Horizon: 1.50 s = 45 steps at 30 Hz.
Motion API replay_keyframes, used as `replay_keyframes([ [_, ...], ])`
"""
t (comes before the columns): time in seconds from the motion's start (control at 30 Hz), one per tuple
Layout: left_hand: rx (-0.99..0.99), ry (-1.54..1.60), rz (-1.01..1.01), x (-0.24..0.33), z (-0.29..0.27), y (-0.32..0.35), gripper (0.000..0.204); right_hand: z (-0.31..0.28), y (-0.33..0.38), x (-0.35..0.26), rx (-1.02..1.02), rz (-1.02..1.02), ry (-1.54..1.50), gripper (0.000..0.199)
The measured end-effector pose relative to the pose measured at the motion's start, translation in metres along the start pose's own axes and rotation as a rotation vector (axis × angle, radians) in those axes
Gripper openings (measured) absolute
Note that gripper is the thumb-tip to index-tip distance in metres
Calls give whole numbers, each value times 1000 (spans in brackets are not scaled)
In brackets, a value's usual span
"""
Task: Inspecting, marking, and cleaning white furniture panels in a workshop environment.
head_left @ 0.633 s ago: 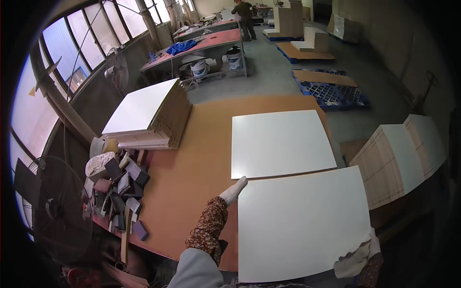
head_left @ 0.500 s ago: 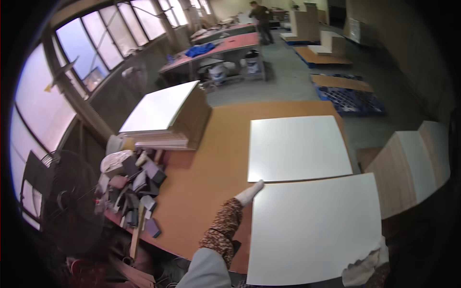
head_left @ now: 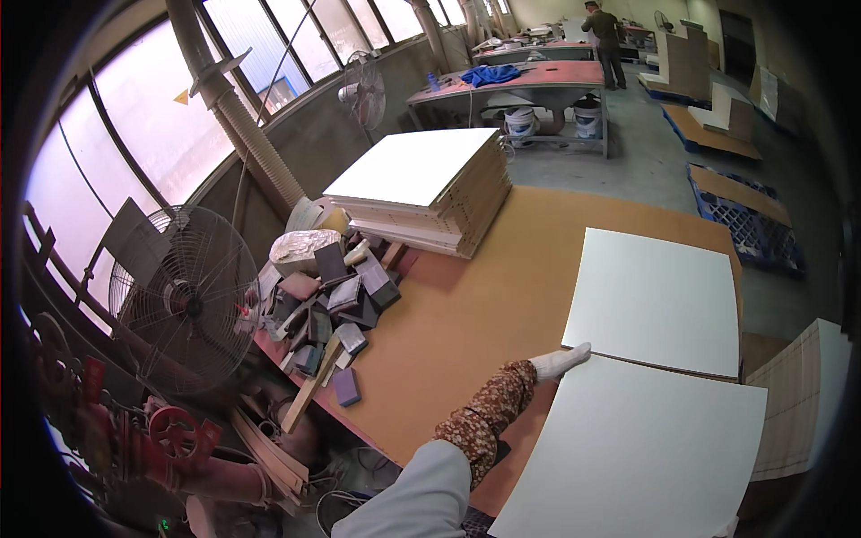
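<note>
A: Head view: the gloved left hand [head_left: 558, 362] grips the near panel [head_left: 646, 448] by its far left corner, fingers closed on the edge. It lies on the table [head_left: 466, 314].
B: And beyond that grip?
A: The far panel [head_left: 659, 300], edges almost touching. Lift level to avoid scraping. The right hand isn't visible.

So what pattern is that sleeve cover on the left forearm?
Brown with a small pale floral or speckled print, seen in the head view on the sleeve cover, above the white-gloved left hand.
</note>
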State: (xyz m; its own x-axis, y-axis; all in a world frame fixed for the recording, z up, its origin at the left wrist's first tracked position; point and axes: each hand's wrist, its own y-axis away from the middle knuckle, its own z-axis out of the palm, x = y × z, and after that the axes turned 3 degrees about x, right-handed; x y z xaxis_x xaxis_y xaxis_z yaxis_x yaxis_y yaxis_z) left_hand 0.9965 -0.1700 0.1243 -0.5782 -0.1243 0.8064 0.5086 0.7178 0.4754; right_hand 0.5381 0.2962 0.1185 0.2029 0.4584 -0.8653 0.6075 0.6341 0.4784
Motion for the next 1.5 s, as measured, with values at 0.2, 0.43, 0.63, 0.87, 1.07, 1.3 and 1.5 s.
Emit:
replay_keyframes([
  [0.2, -54, 66, -87, 18, 0, 16, 92, 9, 3, -6, 9, 3, 27, 68],
  [0.43, 153, 297, 55, -13, 29, 16, 69, 11, 7, 0, 17, -5, 34, 69],
  [0.63, 122, 458, -51, 12, 10, 30, 71, -13, 6, 29, -29, -87, -35, 70],
  [0.87, 209, 684, -220, -30, 3, 13, 68, -18, 15, 52, 5, -122, -39, 74],
  [1.07, 228, 801, -173, -57, -10, 53, 76, 32, 46, 3, 106, 16, 264, 55],
  [1.3, 302, 781, -112, -58, -5, 53, 76, 37, 49, -12, 46, -37, 308, 66],
  [1.5, 328, 758, -16, -76, -6, 58, 73, 38, 45, 2, 38, -181, 318, 68],
])
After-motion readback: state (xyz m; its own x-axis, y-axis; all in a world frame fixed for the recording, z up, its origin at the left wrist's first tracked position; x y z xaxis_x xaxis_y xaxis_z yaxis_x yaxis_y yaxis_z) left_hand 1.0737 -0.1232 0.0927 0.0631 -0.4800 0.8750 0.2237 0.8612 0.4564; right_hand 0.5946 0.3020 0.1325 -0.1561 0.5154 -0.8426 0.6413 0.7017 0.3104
